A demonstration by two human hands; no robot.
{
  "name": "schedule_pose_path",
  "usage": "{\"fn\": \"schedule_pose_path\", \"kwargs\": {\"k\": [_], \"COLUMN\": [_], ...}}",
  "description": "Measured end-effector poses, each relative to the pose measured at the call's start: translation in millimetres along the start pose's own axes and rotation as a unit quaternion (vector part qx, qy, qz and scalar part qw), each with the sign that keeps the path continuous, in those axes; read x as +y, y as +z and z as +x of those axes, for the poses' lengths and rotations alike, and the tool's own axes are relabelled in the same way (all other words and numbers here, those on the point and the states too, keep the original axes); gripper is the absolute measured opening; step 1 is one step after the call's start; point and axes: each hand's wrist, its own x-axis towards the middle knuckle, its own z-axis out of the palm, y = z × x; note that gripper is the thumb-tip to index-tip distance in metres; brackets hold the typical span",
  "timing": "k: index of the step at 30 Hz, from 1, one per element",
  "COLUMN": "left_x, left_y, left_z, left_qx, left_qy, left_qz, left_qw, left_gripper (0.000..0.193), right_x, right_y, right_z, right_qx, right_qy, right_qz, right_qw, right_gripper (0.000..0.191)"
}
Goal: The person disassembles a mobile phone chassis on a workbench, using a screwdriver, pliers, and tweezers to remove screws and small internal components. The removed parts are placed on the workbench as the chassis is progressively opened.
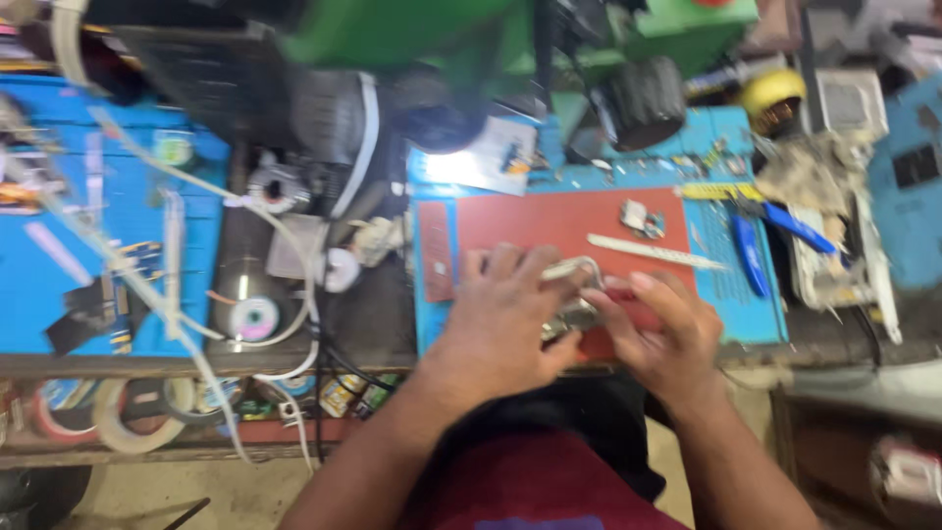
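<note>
You are looking down at a cluttered repair bench (373, 324), and the whole view is smeared by motion blur. Across the top hangs a large green microscope body (412, 29), with a black knob (643, 98) on its right side. Left of centre the bench carries a blue mat (59, 275) crossed by white cables (196, 245). In the middle lies a red work mat (549, 221) set on a second blue mat (731, 285).

Your left hand (505, 314) and your right hand (657, 329) meet at the near edge of the red mat. Between them sits a small metallic part (574, 314), too blurred to name more exactly. The left fingers are curled loosely over it from the left. The right fingers are bent and pinch in from the right, thumb and forefinger close together. Both hands touch the part, but you cannot tell which one carries it or how tight the grip is.

Just beyond your hands a long white strip (653, 250) lies slanted on the red mat. A small electronic component (643, 218) rests near the mat's far right corner. Blue-handled cutters (770, 240) lie to the right on the blue mat. A yellow tape roll (773, 98) sits at the upper right. More tape rolls (128, 412) hang along the bench's front edge at lower left.
</note>
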Motion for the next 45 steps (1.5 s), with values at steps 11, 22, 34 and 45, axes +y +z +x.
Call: {"fn": "schedule_pose_path", "kwargs": {"k": [11,22,34,45], "left_x": [-2.9,15.0,24.0,20.3], "left_y": [-14.1,-2.4,7.2,12.3], "left_z": [-4.2,15.0,16.9,4.1], "left_qx": [0.023,-0.018,-0.008,-0.002], "left_qy": [0.02,0.012,0.014,0.022], "left_qz": [0.02,0.011,0.029,0.032], "left_qw": [0.999,1.0,0.999,0.999], "left_gripper": [0.06,0.059,0.055,0.059], "right_x": [-0.1,-15.1,-16.1,-20.0], "right_y": [0.5,-18.9,-31.8,-35.5], "right_z": [2.8,10.1,14.8,10.8], "right_qx": [0.012,0.054,-0.037,-0.022], "right_qy": [0.117,0.134,0.084,0.077], "right_qz": [0.093,-0.015,0.152,0.132], "right_qw": [0.989,0.989,0.984,0.988], "right_gripper": [0.069,0.051,0.05,0.057]}}
